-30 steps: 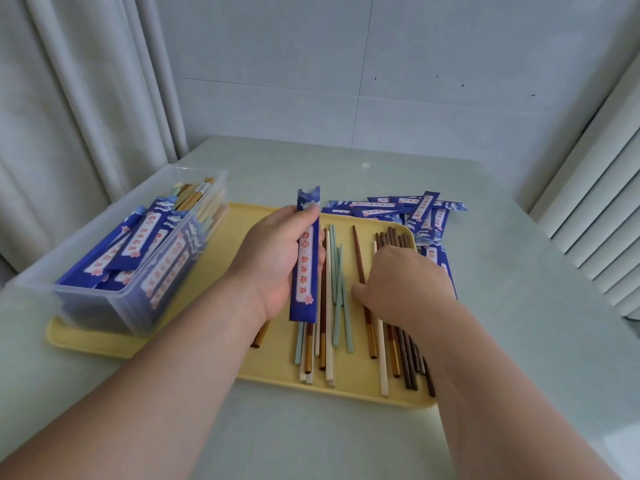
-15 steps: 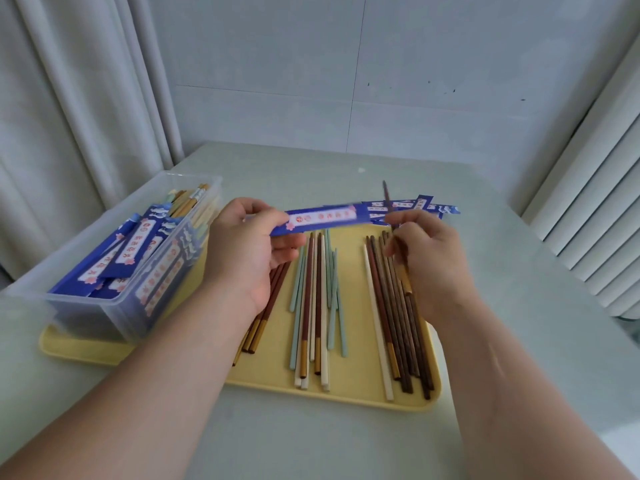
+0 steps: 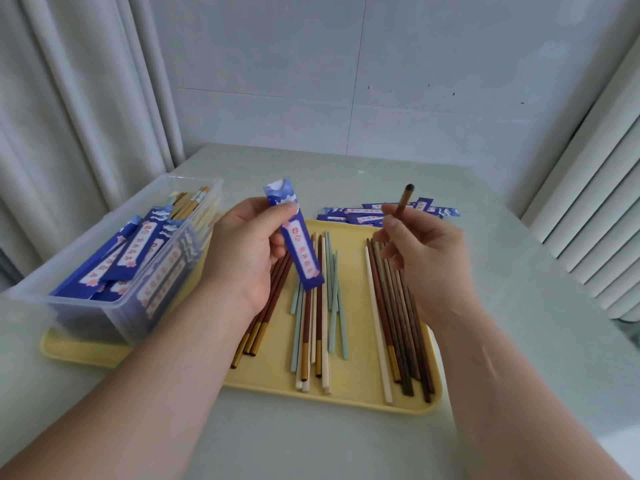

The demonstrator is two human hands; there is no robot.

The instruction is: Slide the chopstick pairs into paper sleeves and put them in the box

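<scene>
My left hand (image 3: 249, 247) pinches a blue paper sleeve (image 3: 298, 244) near its open top end, above the yellow tray (image 3: 360, 386). The sleeve hangs slanted, its lower end down and to the right. My right hand (image 3: 426, 258) grips brown chopsticks (image 3: 403, 201), whose tip pokes up past my fingers; their lower part is hidden by my palm. Several loose chopsticks lie on the tray: brown ones with gold ends (image 3: 263, 317), mint, white and red ones (image 3: 318, 323), dark brown ones (image 3: 398, 320). A clear plastic box (image 3: 114, 306) on the tray's left holds several sleeved pairs.
A pile of empty blue sleeves (image 3: 349, 213) lies on the pale table (image 3: 519, 306) just behind the tray. Curtains hang at the left, a wall stands behind, and white slats (image 3: 595, 216) line the right side.
My right hand lifted chopsticks off the tray and raised them. My left hand swung the sleeve from upright to level and back to a slant, open end up.
</scene>
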